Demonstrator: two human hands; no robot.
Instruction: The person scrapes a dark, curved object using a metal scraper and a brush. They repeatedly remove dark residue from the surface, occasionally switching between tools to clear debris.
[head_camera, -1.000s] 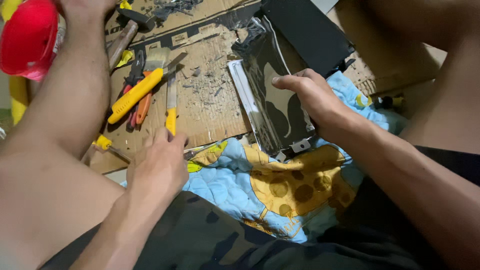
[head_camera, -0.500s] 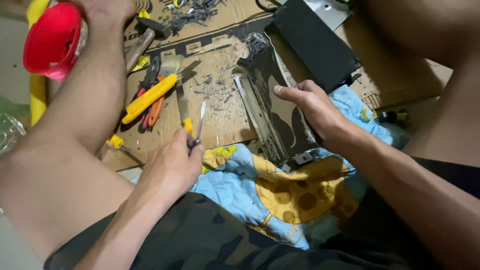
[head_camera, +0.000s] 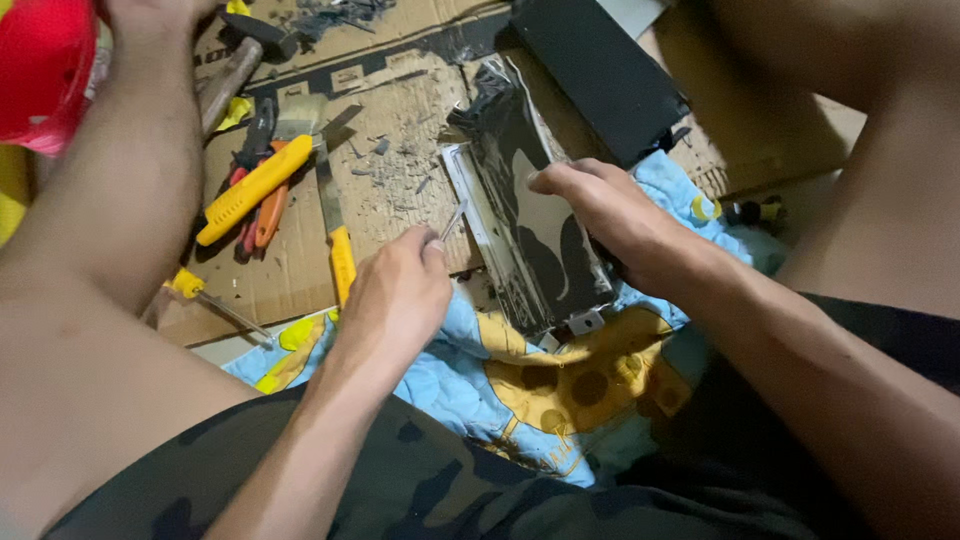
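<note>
Left hand (head_camera: 395, 290) fingers pinching thin metal tool (head_camera: 453, 219); right hand (head_camera: 600, 215) fingers pressed flat, steadying dark panel (head_camera: 535, 225).

- Your left hand (head_camera: 395, 295) has left the spot by the yellow-handled scraper (head_camera: 335, 225), where it lay flat a second ago, and moved right, towards the flat panel (head_camera: 530, 235).
- That hand now pinches a thin metal tool (head_camera: 452, 220); a second ago it held nothing, and half a second ago the tool was already in its fingers, pointing up.
- The tool's tip has travelled from beside the scraper to just at the panel's left edge.
- Your right hand (head_camera: 600, 210) has slid a little along the panel, its fingertips now nearer the panel's upper part.
</note>
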